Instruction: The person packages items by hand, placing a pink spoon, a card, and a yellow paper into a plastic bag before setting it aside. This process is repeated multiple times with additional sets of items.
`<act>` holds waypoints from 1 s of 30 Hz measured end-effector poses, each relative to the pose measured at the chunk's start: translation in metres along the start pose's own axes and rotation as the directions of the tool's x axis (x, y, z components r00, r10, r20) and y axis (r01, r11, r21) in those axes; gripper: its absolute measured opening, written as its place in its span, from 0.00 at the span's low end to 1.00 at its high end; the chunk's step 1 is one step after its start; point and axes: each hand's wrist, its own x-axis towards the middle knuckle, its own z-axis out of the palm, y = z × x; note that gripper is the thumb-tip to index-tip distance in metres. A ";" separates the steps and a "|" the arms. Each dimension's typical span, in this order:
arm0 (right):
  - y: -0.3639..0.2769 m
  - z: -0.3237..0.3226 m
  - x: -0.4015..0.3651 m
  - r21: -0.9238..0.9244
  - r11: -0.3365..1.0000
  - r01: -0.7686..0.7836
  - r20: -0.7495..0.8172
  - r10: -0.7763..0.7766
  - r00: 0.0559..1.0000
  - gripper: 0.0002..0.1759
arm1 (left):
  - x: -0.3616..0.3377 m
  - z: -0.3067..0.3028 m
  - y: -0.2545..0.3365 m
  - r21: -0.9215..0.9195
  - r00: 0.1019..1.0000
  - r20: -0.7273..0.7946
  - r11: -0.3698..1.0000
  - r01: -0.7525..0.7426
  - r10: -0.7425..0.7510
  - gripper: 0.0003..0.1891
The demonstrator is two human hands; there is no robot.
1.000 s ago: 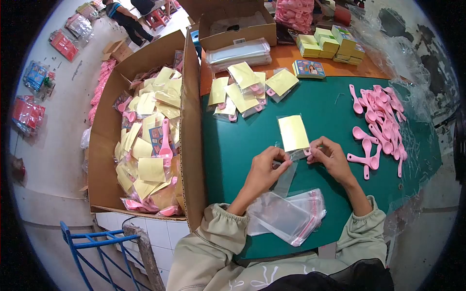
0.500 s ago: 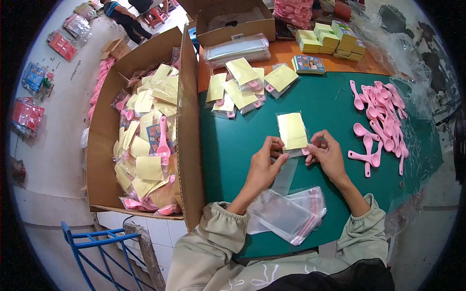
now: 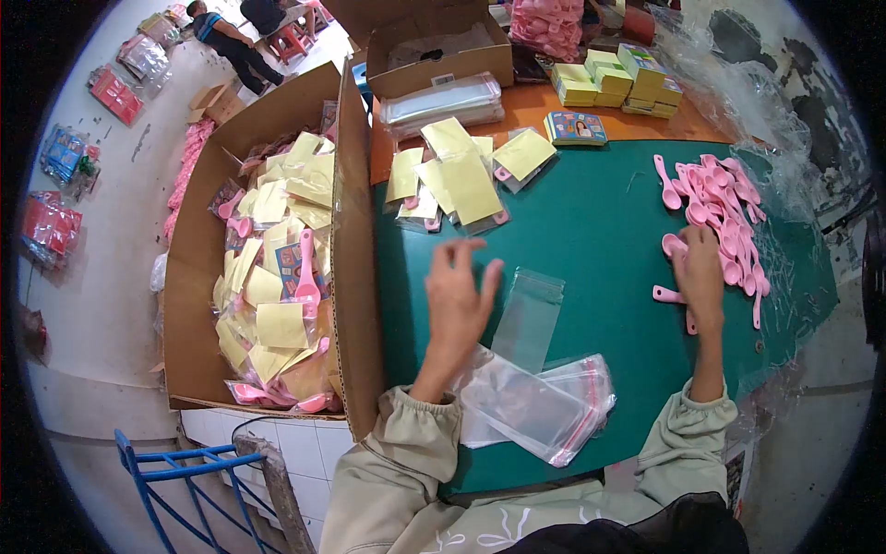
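Observation:
My left hand hangs over the green table, slightly blurred, its fingers apart with nothing in them. Below it is a stack of clear plastic bags, with one clear bag sticking out flat beyond the stack. On the right, my right hand reaches down at the edge of a heap of pink spoons. Its fingers are closed on a pink spoon, partly hidden by the hand. Packed bags with pale yellow cards and pink spoons lie in a pile farther back.
A large cardboard box full of packed bags stands at left. Behind are card stacks, a picture-card stack, clear sleeves and an open carton. A blue metal frame is at lower left. Another person stands far back.
The packed bag with the yellow card has left my hands and lies on the pile at the back. My left hand has drawn back open; my right hand has moved right to the spoons.

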 end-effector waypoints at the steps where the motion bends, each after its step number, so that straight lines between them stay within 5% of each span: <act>1: 0.012 -0.001 0.000 -0.057 0.998 -0.032 0.028 0.034 0.999 0.13 | -0.009 0.005 0.007 -0.046 0.992 0.129 0.999 0.016 -0.010 0.28; 2: 0.023 -0.001 0.000 -0.116 0.991 -0.061 0.055 0.067 0.996 0.11 | -0.015 0.010 0.014 -0.090 0.967 0.254 0.995 0.039 -0.015 0.28; 7: 0.084 0.019 0.002 -0.030 0.997 0.071 0.023 -0.071 0.997 0.08 | -0.021 0.022 0.026 -0.319 0.974 0.200 0.947 -0.033 0.102 0.27; 10: 0.085 0.010 0.006 0.005 0.998 -0.055 0.180 0.053 0.982 0.10 | -0.018 0.017 0.023 -0.432 0.956 0.267 0.902 0.005 0.122 0.24; 13: 0.087 0.011 0.005 0.002 1.000 -0.001 0.117 0.001 0.993 0.13 | -0.018 0.016 0.021 -0.419 0.947 0.283 0.908 -0.023 0.154 0.19; 16: 0.069 -0.013 0.013 0.440 0.868 -0.231 0.117 0.200 0.973 0.11 | -0.015 0.015 0.017 -0.368 0.946 0.220 0.918 -0.146 0.239 0.13; 17: 0.089 -0.014 0.013 0.539 0.820 -0.191 0.085 0.173 0.981 0.10 | -0.014 0.015 0.017 -0.349 0.942 0.191 0.916 -0.196 0.274 0.11; 19: 0.103 -0.017 0.012 0.073 0.990 -0.120 -0.281 0.136 0.950 0.11 | -0.014 0.013 0.019 -0.581 0.929 0.345 0.808 0.099 0.134 0.11; 20: 0.107 -0.016 0.009 -0.177 0.974 -0.142 -0.438 0.051 0.897 0.11 | -0.013 0.011 0.020 -0.657 0.897 0.433 0.711 0.250 0.086 0.12; 21: 0.096 -0.023 0.008 -0.063 0.968 -0.243 -0.449 0.190 0.873 0.12 | -0.013 0.009 0.021 -0.666 0.881 0.468 0.682 0.303 0.065 0.13; 24: 0.061 -0.023 0.011 0.450 0.882 -0.139 -0.427 0.350 0.834 0.12 | -0.010 0.007 0.024 -0.684 0.833 0.553 0.581 0.442 0.018 0.16; 25: 0.050 -0.016 0.012 0.498 0.863 -0.083 -0.415 0.321 0.851 0.12 | -0.011 0.008 0.023 -0.685 0.817 0.577 0.549 0.478 0.008 0.16; 26: 0.022 -0.013 0.011 0.733 0.676 0.069 -0.364 0.304 0.880 0.14 | -0.012 0.009 0.022 -0.684 0.800 0.600 0.518 0.513 0.000 0.17; 30: -0.047 -0.007 -0.009 0.848 0.526 -0.069 -0.037 0.188 0.982 0.12 | -0.013 0.014 0.016 -0.655 0.776 0.629 0.568 0.499 0.045 0.19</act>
